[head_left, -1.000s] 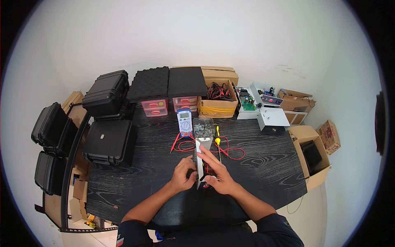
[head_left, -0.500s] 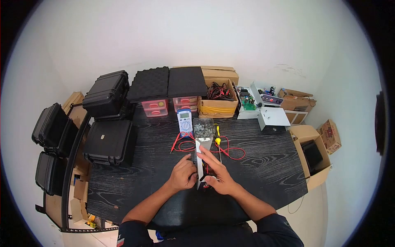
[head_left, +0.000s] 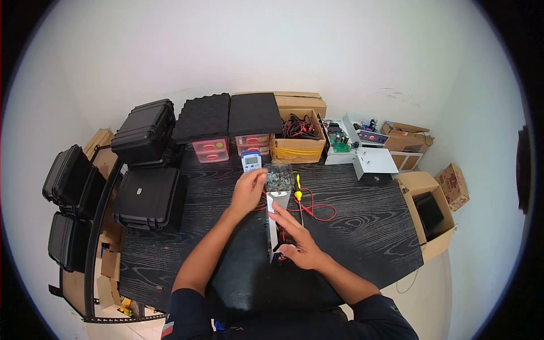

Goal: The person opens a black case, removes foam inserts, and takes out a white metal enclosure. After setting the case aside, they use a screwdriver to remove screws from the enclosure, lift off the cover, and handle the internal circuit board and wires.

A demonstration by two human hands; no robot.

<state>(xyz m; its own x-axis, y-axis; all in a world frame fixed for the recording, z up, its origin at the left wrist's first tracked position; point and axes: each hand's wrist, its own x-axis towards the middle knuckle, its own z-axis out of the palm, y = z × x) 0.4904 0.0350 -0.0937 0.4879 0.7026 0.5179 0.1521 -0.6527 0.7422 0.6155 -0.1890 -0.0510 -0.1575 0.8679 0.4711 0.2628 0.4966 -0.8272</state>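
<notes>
My left hand is at the left edge of a clear tray of small screws. Its fingers are drawn together, and whatever is between them is hidden. My right hand holds a narrow white metal case standing on the table, fingers along its upper part and thumb nearer me. Red wires show inside the case's right side. A blue-and-white multimeter lies behind my left hand, which covers its lower part. Right of the tray lies a yellow-and-black screwdriver, beside a red test lead.
Black hard cases stand on the left. Pink drawer units under black foam and a cardboard box of cables line the back. An opened white electronics enclosure sits back right. An open carton stands beyond the table's right edge.
My left hand has left the case's left side and moved forward to the screw tray, now covering part of the multimeter. My right hand stays on the case.
</notes>
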